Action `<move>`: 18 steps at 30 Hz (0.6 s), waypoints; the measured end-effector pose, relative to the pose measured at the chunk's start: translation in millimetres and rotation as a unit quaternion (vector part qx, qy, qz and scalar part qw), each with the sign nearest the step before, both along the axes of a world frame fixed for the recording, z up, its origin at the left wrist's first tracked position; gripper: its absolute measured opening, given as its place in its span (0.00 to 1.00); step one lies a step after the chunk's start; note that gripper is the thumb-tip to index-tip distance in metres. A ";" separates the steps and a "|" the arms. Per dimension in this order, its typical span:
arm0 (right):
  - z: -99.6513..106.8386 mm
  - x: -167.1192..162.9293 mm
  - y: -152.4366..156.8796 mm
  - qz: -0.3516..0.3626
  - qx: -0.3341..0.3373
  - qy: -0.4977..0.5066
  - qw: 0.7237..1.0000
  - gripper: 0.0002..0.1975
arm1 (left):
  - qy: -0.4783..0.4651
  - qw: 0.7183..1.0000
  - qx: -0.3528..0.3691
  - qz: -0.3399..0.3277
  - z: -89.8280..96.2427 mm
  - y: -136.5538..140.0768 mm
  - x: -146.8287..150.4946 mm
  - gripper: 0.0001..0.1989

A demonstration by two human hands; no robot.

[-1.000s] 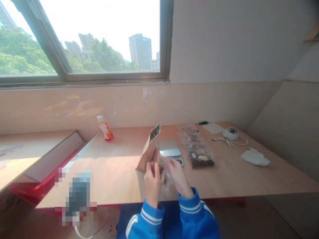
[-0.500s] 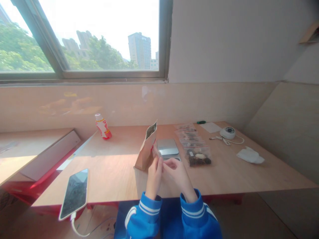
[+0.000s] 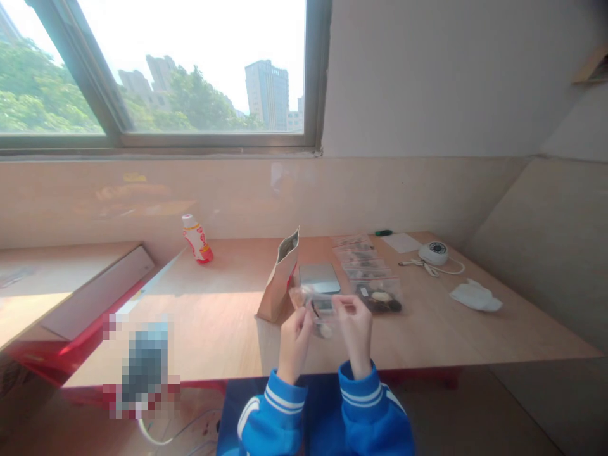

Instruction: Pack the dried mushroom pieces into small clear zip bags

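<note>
A small clear plastic bag [image 3: 325, 328] is stretched between my two hands above the table's near side. My left hand [image 3: 295, 335] is closed on one side of it. My right hand [image 3: 356, 326] pinches the other side. Something pale shows low in the bag, too blurred to name. Just left of the bag stands an open brown paper bag [image 3: 277, 288]. Behind my hands lies a flat silver scale [image 3: 319, 278], partly covered by the clear bag. To the right, several filled zip bags [image 3: 361, 253] lie in a row, the nearest holding dark pieces and a pale one.
On the wooden table [image 3: 218, 329] stands a red and white bottle [image 3: 197, 239] at the back left. A pixelated phone [image 3: 145, 364] lies at the left edge. At right are a small white fan [image 3: 433, 253] with a cable, white tissue [image 3: 475, 296] and paper [image 3: 401, 242].
My hands have moved apart, the right one shifting slightly right and turning more upright. The clear bag now shows spread between them. The things on the table stay where they were.
</note>
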State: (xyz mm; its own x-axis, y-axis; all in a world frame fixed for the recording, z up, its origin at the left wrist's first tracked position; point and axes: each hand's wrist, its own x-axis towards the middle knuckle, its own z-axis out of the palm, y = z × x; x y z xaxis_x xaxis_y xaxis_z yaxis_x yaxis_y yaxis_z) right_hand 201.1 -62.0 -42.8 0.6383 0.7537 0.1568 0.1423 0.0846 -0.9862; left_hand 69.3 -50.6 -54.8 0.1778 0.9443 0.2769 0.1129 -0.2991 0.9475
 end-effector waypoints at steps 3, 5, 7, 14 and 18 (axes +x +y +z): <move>-4.3 19.2 -1.4 -0.059 0.002 0.035 0.998 0.18 | -0.005 1.000 -0.003 -0.010 -2.4 -2.7 -4.1 0.19; -2.6 26.2 -4.0 -0.024 0.011 0.080 0.996 0.20 | -0.028 0.999 0.001 -0.019 -8.0 -1.2 -4.1 0.20; 2.9 24.6 -7.1 0.022 0.026 0.113 0.993 0.21 | -0.083 0.996 -0.018 0.011 -17.8 2.9 -0.6 0.21; 13.2 -12.3 -4.4 0.117 0.038 0.173 0.977 0.21 | -0.286 0.939 -0.190 -0.002 -43.4 12.3 20.5 0.30; 8.9 -20.8 0.0 0.157 0.029 0.130 0.979 0.18 | -0.291 0.939 -0.185 0.013 -43.1 12.6 21.7 0.33</move>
State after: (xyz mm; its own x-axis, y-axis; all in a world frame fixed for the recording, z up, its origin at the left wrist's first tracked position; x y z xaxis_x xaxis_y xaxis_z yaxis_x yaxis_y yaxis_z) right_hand 180.3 -62.0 -34.0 0.4003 0.9139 0.0676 -0.1553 0.1404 -0.9778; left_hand 91.0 -38.0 -97.9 0.0728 0.9970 -0.0275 -0.4526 0.0576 0.8898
